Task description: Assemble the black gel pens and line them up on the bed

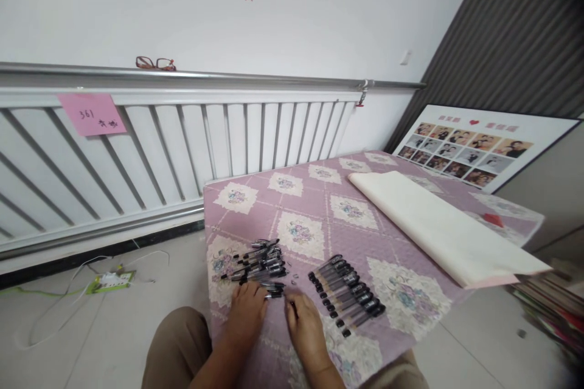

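Observation:
My left hand point(249, 305) is closed on a black-and-clear pen point(274, 295) at the near side of a loose pile of pens point(259, 264). Just to its right, my right hand point(305, 323) has its thumb and fingers drawn together close to that pen's end. Something dark shows between those fingers, too small to make out. Farther right, several similar pens point(349, 289) lie side by side in a slanting row, with small black pieces at their lower-left ends. Tiny clear bits point(294, 278) lie between pile and row.
A purple floral cloth covers the table point(292, 188). A long cream sheet or folded board point(438, 225) lies at the right, beside a red scrap point(493, 220). Behind are a white radiator point(255, 127) and a photo board point(460, 146). A power strip point(111, 281) with cables is on the floor.

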`<state>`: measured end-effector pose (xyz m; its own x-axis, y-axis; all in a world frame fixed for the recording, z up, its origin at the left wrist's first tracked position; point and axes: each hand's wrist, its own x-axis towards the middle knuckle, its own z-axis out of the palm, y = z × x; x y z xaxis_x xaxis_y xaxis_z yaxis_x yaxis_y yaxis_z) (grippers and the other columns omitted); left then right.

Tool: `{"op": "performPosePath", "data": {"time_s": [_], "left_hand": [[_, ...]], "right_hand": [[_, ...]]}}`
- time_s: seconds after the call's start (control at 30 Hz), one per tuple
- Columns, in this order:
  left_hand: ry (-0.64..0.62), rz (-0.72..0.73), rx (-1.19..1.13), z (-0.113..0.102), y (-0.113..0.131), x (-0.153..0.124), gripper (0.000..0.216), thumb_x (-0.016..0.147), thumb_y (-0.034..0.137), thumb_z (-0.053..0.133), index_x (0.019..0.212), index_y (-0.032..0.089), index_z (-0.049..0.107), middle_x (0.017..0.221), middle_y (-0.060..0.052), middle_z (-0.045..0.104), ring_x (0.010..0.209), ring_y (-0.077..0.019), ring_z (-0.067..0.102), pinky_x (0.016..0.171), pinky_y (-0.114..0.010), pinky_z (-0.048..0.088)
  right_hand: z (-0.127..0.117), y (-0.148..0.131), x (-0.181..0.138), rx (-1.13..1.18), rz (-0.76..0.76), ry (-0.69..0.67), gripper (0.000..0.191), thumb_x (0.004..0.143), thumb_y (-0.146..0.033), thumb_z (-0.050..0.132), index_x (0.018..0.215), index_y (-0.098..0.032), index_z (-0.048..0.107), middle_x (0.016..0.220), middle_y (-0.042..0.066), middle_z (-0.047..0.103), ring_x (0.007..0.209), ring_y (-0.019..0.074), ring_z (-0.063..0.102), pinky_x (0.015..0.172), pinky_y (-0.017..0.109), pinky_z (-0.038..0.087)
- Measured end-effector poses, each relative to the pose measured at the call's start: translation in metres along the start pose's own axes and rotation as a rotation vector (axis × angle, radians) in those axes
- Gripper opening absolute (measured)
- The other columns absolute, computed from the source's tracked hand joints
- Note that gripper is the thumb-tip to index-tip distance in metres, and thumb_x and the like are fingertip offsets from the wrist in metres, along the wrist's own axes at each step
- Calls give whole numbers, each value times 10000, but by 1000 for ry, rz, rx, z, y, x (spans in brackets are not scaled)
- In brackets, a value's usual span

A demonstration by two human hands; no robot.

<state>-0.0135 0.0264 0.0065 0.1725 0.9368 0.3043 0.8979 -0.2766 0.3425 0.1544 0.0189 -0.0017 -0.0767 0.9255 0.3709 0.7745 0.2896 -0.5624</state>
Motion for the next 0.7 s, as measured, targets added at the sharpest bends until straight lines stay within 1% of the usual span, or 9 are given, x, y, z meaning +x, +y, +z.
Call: {"op": "performPosePath", "data": {"time_s": [0.1, 0.2, 0.33, 0.47, 0.6, 0.7], "left_hand": [[-69, -23, -2, 2, -2, -4, 160, 848, 150, 516, 915, 233, 636, 921, -15, 600, 922, -208, 527, 850, -359, 371], [-99, -38, 4, 2, -4, -14, 231, 839, 124, 506, 974, 254, 641, 966, -21, 600, 947, -209, 524, 858, -358, 372], [-86, -60, -2, -4, -3, -27, 254, 823, 100, 504, 953, 269, 642, 965, -18, 597, 950, -212, 517, 851, -360, 371], [-87, -62, -33, -9, -1, -27, 206, 825, 149, 545, 959, 275, 636, 995, -15, 592, 968, -214, 508, 872, -370, 357], [-139, -45, -30, -10, -2, -22, 234, 841, 192, 564, 1023, 326, 627, 990, 3, 592, 961, -210, 505, 866, -366, 353], [-158, -44, -29, -11, -2, -21, 188, 861, 212, 555, 987, 318, 645, 951, 1, 595, 947, -208, 504, 863, -366, 349]], "right_hand": [[0, 1, 1, 28, -7, 22, 208, 819, -136, 443, 900, -204, 621, 908, 76, 646, 896, 220, 600, 825, 372, 481], [0, 3, 1, 58, -1, 40, 250, 812, -122, 451, 986, -198, 613, 1012, 86, 641, 996, 222, 581, 897, 379, 456], [0, 3, 4, 77, 27, -3, 188, 848, -165, 442, 882, -204, 622, 915, 73, 646, 903, 208, 598, 828, 342, 469], [2, -3, 15, 60, 40, -61, 194, 861, -181, 434, 851, -196, 627, 855, 69, 636, 852, 202, 598, 791, 316, 459], [4, -15, 27, -55, 87, -156, 160, 808, -163, 515, 879, -206, 652, 894, 68, 642, 885, 216, 590, 795, 319, 435], [3, -25, 33, -149, 115, -222, 186, 757, -152, 581, 903, -238, 659, 950, 56, 643, 940, 229, 578, 804, 322, 413]]}}
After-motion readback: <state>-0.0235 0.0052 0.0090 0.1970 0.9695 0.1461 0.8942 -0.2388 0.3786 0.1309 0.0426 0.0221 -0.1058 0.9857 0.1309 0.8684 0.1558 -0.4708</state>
